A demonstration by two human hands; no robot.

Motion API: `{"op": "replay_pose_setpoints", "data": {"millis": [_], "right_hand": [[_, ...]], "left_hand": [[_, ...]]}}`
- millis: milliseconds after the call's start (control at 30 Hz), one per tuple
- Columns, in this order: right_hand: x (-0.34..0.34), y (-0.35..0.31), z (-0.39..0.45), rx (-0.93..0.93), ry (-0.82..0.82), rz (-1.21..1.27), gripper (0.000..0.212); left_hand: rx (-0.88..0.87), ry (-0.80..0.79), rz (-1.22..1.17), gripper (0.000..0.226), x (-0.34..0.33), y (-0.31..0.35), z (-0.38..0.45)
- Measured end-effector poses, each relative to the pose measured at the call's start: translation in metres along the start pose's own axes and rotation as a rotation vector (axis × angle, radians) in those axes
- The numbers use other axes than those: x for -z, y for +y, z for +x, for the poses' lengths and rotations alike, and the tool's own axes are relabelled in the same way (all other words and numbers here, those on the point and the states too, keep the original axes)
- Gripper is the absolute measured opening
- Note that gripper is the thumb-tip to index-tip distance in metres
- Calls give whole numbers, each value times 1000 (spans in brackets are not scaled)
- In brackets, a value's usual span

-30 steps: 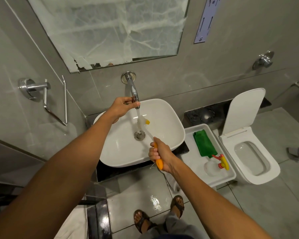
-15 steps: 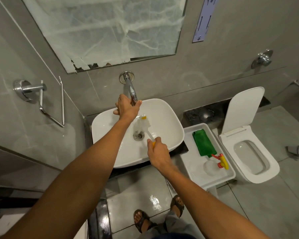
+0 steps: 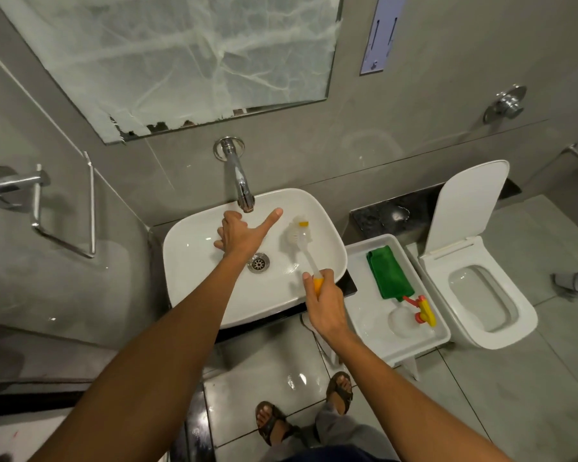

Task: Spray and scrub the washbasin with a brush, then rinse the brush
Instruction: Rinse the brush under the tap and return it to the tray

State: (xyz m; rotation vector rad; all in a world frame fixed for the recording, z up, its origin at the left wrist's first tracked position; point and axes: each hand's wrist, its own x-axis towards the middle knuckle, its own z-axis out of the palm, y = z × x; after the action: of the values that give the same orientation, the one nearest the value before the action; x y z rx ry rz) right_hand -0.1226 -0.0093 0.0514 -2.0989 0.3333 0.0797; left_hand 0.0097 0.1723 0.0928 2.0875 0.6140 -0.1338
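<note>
The left hand (image 3: 239, 233) hangs released over the white washbasin (image 3: 194, 281), thumb stretched out just below the chrome tap (image 3: 239, 181). The right hand (image 3: 324, 303) is clenched on the orange grip of the brush (image 3: 302, 243), whose white bristle head sits inside the basin, right of the drain (image 3: 258, 262). Beside the basin, a white tray (image 3: 374, 325) carries a green cloth (image 3: 389, 275) and a spray bottle (image 3: 411, 315).

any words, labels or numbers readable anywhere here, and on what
None can be read.
Wall plaque: dark marks on its pale face, too blurred to read.
Spray bottle in the tray: no label shows.
Brush, washbasin, tap: no lettering visible.
</note>
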Motion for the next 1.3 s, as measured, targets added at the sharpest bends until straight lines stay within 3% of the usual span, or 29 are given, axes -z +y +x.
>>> {"op": "replay_pose_setpoints", "data": {"millis": [100,233,467,667,833,967,1300], "right_hand": [[22,17,10,-6,60,22,38],[58,49,27,-31,168,-1,34],[104,114,56,-214,239,28,38],[109,166,70,-368,96,-27,33],[97,186,91,-441,-46,-70,33],[86,206,116,-473,-139,-111,37],[52,250,157,-499,-313,-231,40]], "left_hand": [[27,-81,38,122,-24,6,-9],[-24,-184,100,118,-59,16,-19],[-367,-253,363,108,-133,35,-33],[-609,-337,565,112,-189,20,-39],[-747,-228,673,102,-221,-2,-39],[-760,-155,647,89,-236,-11,-36],[-734,-154,655,73,-237,-7,-36]]}}
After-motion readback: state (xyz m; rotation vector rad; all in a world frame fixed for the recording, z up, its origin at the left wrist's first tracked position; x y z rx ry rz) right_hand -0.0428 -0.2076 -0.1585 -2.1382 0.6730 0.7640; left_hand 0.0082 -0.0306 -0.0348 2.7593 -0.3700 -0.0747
